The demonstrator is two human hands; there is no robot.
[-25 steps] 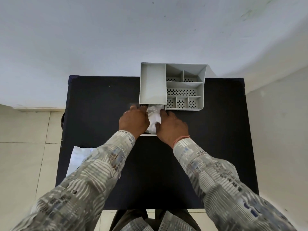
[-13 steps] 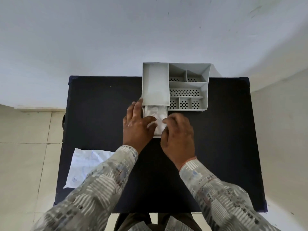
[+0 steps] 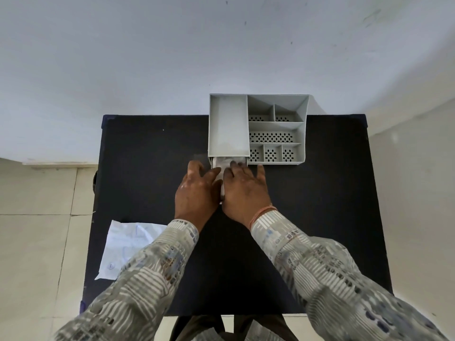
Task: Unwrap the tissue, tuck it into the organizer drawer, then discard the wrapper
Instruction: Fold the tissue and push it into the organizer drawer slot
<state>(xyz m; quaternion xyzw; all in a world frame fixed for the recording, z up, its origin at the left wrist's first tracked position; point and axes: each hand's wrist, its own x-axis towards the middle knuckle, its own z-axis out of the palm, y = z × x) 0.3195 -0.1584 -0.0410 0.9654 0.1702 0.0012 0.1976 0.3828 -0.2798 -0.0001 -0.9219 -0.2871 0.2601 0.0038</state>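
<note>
A grey organizer point(image 3: 304, 134) with several compartments stands at the table's far edge. Its drawer point(image 3: 222, 193) is pulled out toward me under the left compartment, and only a thin strip shows between my hands. White tissue point(image 3: 222, 161) lies in the drawer, just below the organizer's front. My left hand point(image 3: 195, 193) lies flat on the drawer's left side, thumb on the tissue. My right hand point(image 3: 246, 190) lies flat on the right side, fingertips on the tissue. The crumpled white wrapper point(image 3: 125, 247) lies at the table's near left, partly under my left sleeve.
The black table point(image 3: 152, 168) stands against a white wall. Pale floor tiles show on both sides. My patterned sleeves cover much of the table's near part.
My hands went from bunching the tissue to lying flat over the drawer. The tissue now sits lower and mostly covered, and the drawer shows less than half a second ago.
</note>
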